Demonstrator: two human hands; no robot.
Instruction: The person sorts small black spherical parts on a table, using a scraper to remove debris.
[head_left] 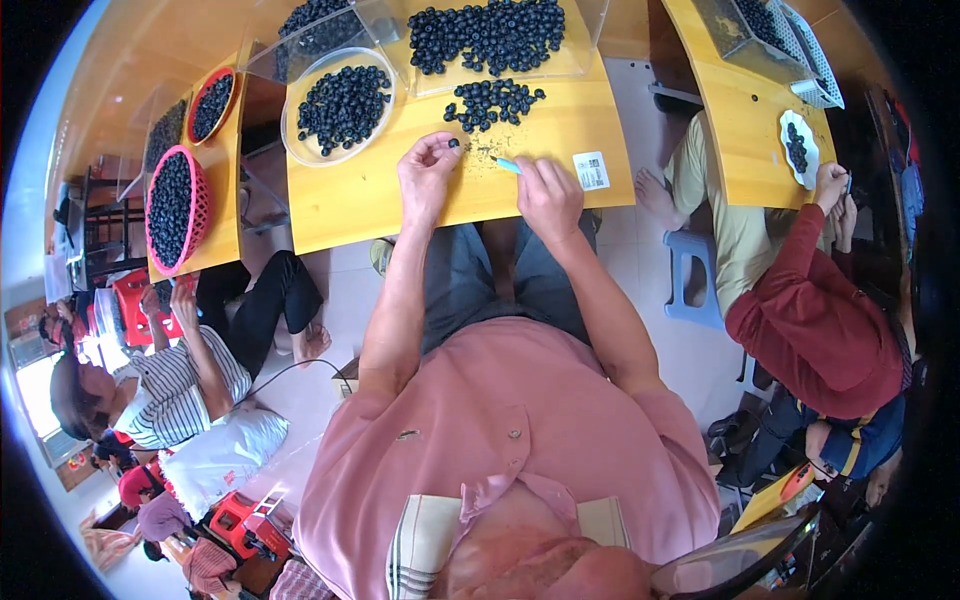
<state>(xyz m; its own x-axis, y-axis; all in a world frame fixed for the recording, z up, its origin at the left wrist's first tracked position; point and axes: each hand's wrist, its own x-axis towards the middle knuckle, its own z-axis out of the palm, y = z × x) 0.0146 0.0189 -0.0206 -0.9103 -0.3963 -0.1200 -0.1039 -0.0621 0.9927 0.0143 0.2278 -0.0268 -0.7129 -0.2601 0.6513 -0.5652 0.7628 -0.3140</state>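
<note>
My left hand (pixel 428 178) pinches one small dark round bead (pixel 453 143) between thumb and fingertips, just above the yellow table (pixel 370 205). My right hand (pixel 550 198) grips a slim tool with a teal handle (pixel 508 165), its end pointing left toward the bead; the tool's tip is too small to make out. Bead and tool are apart. Brown crumbs (pixel 482 158) are scattered on the table between my hands. Just beyond lies a loose heap of dark beads (pixel 490 104). A round clear tub (pixel 290 120) full of the same beads stands to the left.
A clear bin (pixel 590 45) at the back holds more beads. A white label card (pixel 591 171) lies right of my right hand. Co-workers sit at both sides, with a pink basket (pixel 200 215) at left and a white dish (pixel 812 160) at right. A blue stool (pixel 692 275) stands at right.
</note>
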